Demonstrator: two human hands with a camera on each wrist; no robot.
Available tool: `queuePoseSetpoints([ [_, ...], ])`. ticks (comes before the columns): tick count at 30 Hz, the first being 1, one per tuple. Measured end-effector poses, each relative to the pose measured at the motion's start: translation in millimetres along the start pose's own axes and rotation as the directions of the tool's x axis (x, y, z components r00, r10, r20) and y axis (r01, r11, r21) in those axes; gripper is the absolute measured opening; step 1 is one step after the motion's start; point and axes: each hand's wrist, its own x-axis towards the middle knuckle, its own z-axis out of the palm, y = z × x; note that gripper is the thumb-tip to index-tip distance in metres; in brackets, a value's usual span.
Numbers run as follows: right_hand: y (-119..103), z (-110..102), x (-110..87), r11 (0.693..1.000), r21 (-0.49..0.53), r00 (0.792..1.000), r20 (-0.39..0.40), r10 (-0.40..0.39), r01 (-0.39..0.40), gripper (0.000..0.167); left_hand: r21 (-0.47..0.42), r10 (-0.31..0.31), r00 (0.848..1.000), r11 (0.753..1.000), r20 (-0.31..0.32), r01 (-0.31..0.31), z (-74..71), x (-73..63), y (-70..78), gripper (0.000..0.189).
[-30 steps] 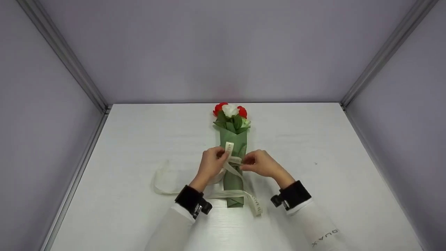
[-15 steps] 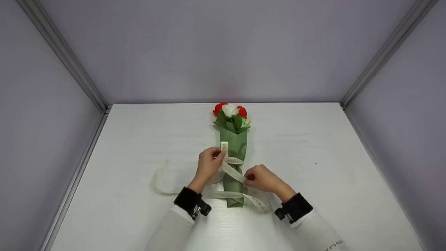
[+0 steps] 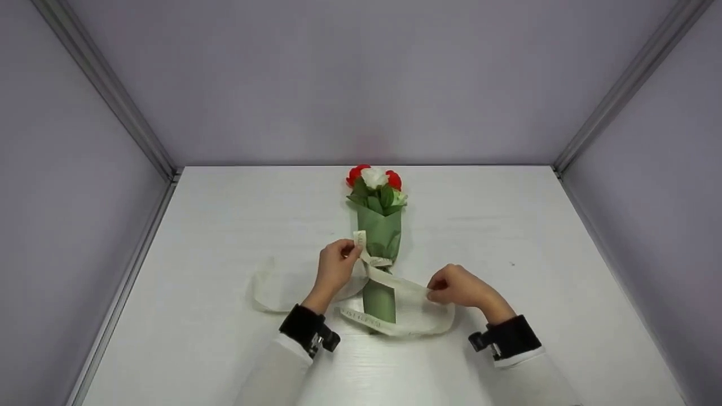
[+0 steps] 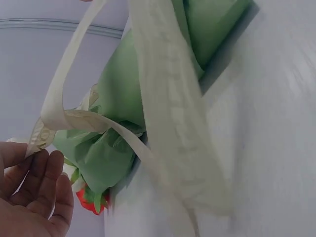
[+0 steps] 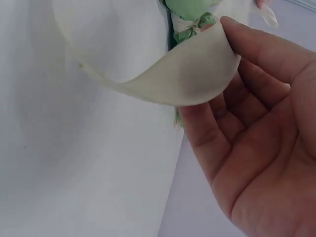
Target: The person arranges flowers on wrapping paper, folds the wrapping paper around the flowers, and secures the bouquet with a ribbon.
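Note:
A bouquet of red and white flowers [image 3: 374,178] in green wrapping paper [image 3: 379,228] lies on the table, blooms toward the back wall. A cream ribbon [image 3: 407,286] with printed letters circles its gathered middle. My left hand [image 3: 335,265] pinches a short ribbon end near the bouquet's left side; in the left wrist view thumb and fingertips meet on it. To the right of the bouquet, my right hand [image 3: 462,287] pinches the ribbon between thumb and fingers, drawing a strand out from the middle. From there the ribbon loops back across the bouquet's lower stem wrap.
More ribbon [image 3: 265,307] curls on the white table [image 3: 225,214] at the left, passing behind the left hand. Grey panels [image 3: 361,84] with metal corner rails enclose the table at the back and sides. Black wrist straps [image 3: 513,338] with cameras sit on both wrists.
My right hand has moved from the bouquet's middle out to the right, pulling the ribbon strand with it. The lower ribbon loop has swung right; my left hand has shifted slightly left.

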Motion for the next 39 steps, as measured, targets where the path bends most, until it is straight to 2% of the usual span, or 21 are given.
queuePoseSetpoints([
  [6, -1, 5, 9.4, 1.000, -0.010, 1.000, 0.006, -0.016, 0.016, 0.011, 0.001, -0.001, 1.000, 1.000, 0.009, 0.001, 0.7, -4.3, -0.1, 0.018],
  [11, -5, 21, 25.5, 0.996, -0.062, 0.994, -0.088, -0.069, 0.064, 0.009, -0.005, 0.016, 1.000, 1.000, 0.012, -0.015, 0.9, -8.3, 0.6, 0.019],
  [13, -7, 28, 32.7, 0.992, -0.101, 0.987, -0.133, -0.094, 0.081, 0.008, -0.008, 0.022, 1.000, 1.000, 0.012, -0.022, 0.9, -9.4, 0.4, 0.019],
  [17, -11, 38, 45.2, 0.986, -0.152, 0.975, -0.199, -0.097, 0.068, 0.010, -0.008, 0.028, 1.000, 1.000, 0.011, -0.028, 1.5, -10.4, -0.7, 0.019],
  [22, -16, 46, 55.1, 0.987, -0.157, 0.963, -0.258, -0.079, 0.039, 0.013, -0.016, 0.029, 0.999, 0.999, 0.016, -0.029, 2.6, -11.1, -2.4, 0.018],
  [29, -18, 51, 61.7, 0.979, -0.196, 0.922, -0.363, -0.131, 0.062, 0.018, -0.012, 0.037, 0.999, 0.999, 0.016, -0.037, 2.0, -12.4, -2.0, 0.018],
  [34, -18, 49, 66.3, 0.967, -0.228, 0.905, -0.380, -0.192, 0.110, 0.043, -0.021, 0.070, 0.997, 0.997, 0.017, -0.069, 1.3, -14.3, -0.7, 0.018],
  [36, -20, 48, 67.9, 0.964, -0.238, 0.906, -0.369, -0.205, 0.121, 0.048, -0.020, 0.081, 0.997, 0.997, 0.020, -0.081, 1.2, -15.0, -0.4, 0.018],
  [39, -22, 46, 70.3, 0.963, -0.235, 0.919, -0.336, -0.205, 0.129, 0.051, -0.012, 0.093, 0.996, 0.996, 0.018, -0.092, 0.9, -15.5, -0.4, 0.018],
])
